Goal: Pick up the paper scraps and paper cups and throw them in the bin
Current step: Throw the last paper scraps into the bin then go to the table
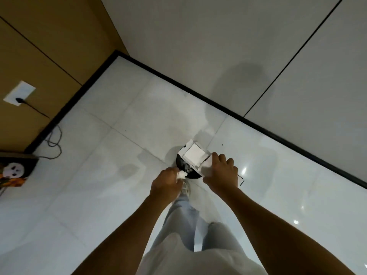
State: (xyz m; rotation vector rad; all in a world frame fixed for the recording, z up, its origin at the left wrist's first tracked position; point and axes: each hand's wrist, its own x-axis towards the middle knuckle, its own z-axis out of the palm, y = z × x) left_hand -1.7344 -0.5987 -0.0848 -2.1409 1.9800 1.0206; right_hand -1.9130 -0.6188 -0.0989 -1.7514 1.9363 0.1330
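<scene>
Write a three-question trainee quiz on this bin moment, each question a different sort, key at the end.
1. True or false: the left hand grips crumpled white paper scraps.
2. Multiple choice: the right hand holds the white box where?
A. flat on the floor
B. over the black bin
C. against the wall
3. Fill in: the bin stands on the glossy white ____ floor.

Key: 1 true. 2 B. 3 tiled.
</scene>
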